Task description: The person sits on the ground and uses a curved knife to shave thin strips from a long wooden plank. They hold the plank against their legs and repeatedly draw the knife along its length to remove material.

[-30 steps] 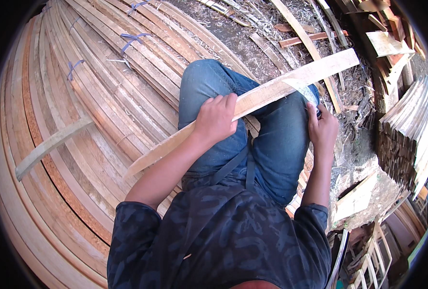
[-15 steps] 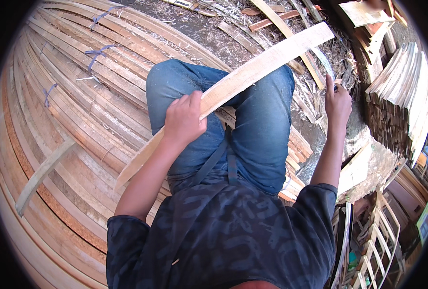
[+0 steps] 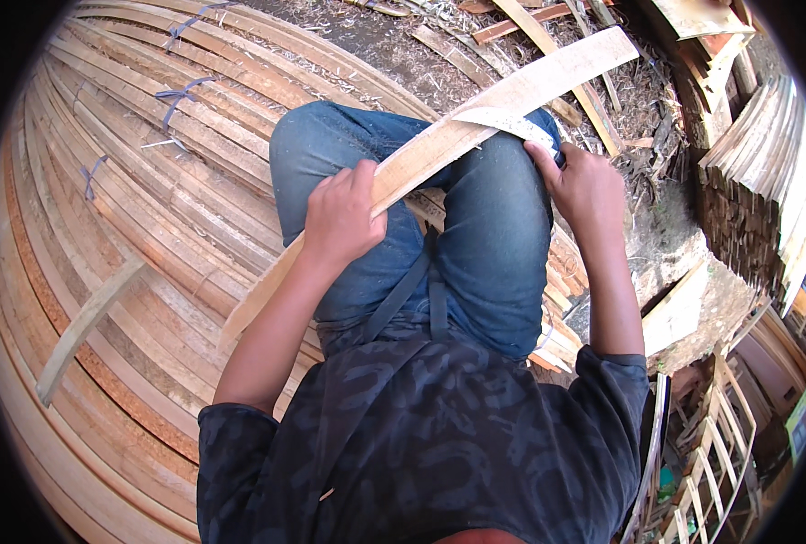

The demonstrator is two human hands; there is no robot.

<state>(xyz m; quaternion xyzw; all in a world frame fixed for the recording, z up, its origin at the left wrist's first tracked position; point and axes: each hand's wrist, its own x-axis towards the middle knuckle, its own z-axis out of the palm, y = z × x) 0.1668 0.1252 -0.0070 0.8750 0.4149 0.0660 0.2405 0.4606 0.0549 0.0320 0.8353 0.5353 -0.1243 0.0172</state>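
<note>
A long pale wooden strip (image 3: pixel 430 156) lies slantwise over my thighs, its far end up to the right and its near end passing under my left forearm. My left hand (image 3: pixel 344 211) is closed around it just below the middle. In my right hand (image 3: pixel 586 184), beside my right knee, is a large knife (image 3: pixel 503 121) with a broad, light blade. The blade lies across the upper face of the strip, touching or very close to it. My fingers hide most of the knife's handle.
Long stacked wooden strips (image 3: pixel 149 218), some tied with blue-purple cords (image 3: pixel 178 98), fill the left side. Offcuts and shavings (image 3: pixel 466 59) litter the ground ahead. At the right stands a tall pile of thin boards (image 3: pixel 766 172), with a wooden lattice frame (image 3: pixel 716 444) below it.
My right hand has moved left and inward from the far right, bringing the knife blade onto the strip. My left hand keeps its hold almost in place.
</note>
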